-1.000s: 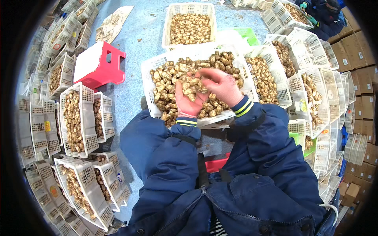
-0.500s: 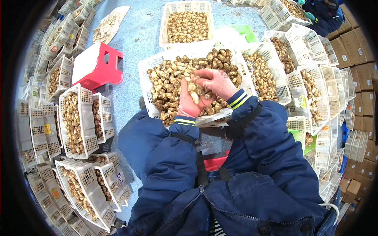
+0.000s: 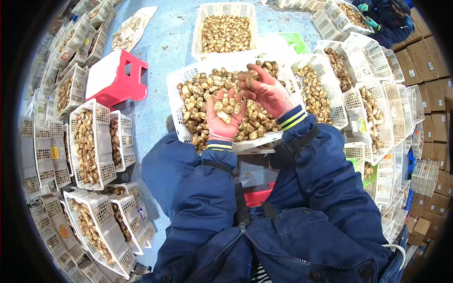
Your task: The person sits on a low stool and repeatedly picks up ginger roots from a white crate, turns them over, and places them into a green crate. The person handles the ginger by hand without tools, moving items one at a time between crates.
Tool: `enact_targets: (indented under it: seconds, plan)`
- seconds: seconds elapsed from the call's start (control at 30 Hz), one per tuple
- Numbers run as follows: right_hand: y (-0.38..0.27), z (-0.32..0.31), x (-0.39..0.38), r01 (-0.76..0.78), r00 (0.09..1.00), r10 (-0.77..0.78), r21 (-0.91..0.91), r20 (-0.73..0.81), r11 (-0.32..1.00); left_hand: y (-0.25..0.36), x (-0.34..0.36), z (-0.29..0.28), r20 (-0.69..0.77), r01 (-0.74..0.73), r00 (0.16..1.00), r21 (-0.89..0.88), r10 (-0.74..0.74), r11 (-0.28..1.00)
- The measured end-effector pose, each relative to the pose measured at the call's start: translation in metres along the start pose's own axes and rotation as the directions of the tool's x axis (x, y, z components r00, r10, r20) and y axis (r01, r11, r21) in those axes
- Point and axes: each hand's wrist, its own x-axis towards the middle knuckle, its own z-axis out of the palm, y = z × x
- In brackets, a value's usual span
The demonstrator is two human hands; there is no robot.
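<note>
My left hand [image 3: 222, 123], in a pink glove, is palm up with several small knobbly brown tubers [image 3: 226, 106] cupped in it, over a white perforated basket [image 3: 174, 108] heaped with similar tubers. My right hand [image 3: 271, 96], also pink-gloved, is just to the right and higher, its fingers closed on a tuber [image 3: 251, 77]. More baskets of tubers [image 3: 312, 94] stand directly right of the main basket and beyond it [image 3: 225, 33].
Left: a red-and-white stool [image 3: 132, 70], a cloth [image 3: 133, 29] and stacked baskets [image 3: 101, 146]. Right: more baskets [image 3: 391, 115], a green tray [image 3: 297, 41] and cardboard boxes [image 3: 422, 56]. A co-worker [image 3: 394, 23] in dark clothes and teal gloves works at a basket, top right.
My right hand has lifted away from my left palm to the upper right with a tuber in its fingers. My left palm now shows more openly with the tubers in it.
</note>
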Motion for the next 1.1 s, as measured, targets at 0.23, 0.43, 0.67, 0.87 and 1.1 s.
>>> enact_targets:
  seconds: [0.23,0.43,0.67,0.87,1.1]
  plan:
    - [-0.025,-0.005,-0.007,0.098,0.980,-0.115,-0.109,-0.165,0.989,-0.002,0.004,-0.004,0.108,-0.008,0.994,-0.036,0.012,0.999]
    - [-0.025,-0.018,-0.011,0.092,0.982,-0.104,-0.080,-0.161,0.993,-0.003,0.002,-0.004,0.161,-0.005,0.987,-0.097,0.020,0.995]
    - [-0.054,-0.072,-0.013,0.418,0.678,-0.090,0.282,-0.730,0.864,-0.004,0.003,-0.001,0.170,-0.007,0.985,-0.037,0.013,0.999]
    - [-0.016,-0.012,-0.009,0.281,0.935,-0.354,-0.555,-0.025,0.783,-0.005,0.004,-0.004,0.105,0.019,0.994,0.027,-0.021,0.999]
    - [0.019,0.035,-0.008,0.408,0.874,-0.223,-0.902,0.431,-0.142,-0.019,0.002,0.001,0.005,-0.047,0.999,0.556,0.054,0.830]
